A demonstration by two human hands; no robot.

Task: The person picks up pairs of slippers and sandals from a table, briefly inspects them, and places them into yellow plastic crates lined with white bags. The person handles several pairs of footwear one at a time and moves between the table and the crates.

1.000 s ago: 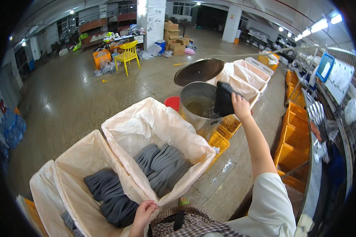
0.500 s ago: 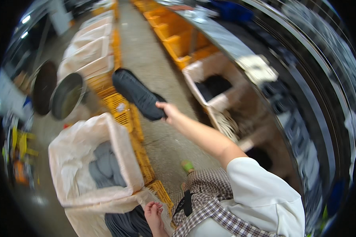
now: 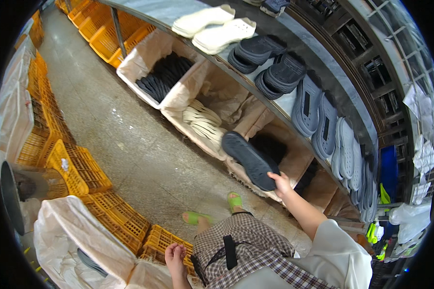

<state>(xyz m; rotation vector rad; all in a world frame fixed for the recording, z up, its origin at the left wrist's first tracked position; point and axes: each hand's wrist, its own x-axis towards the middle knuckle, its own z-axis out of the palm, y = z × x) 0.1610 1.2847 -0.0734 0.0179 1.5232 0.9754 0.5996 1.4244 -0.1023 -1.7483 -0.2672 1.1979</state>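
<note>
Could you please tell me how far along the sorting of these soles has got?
Already done: black soles fill one lined bin and cream soles another. In hand: the right hand holds a dark sole over a third bin. Left: grey soles on the shelf above. The left hand rests on a bag.

Bright, even overhead light – soft shadows, sharp centre – strong fisheye bending, black rim.

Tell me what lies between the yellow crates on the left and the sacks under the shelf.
In the head view, only bare speckled concrete floor lies between the yellow crates and the sacks; nearer the person, green sandals stand on it.
</note>
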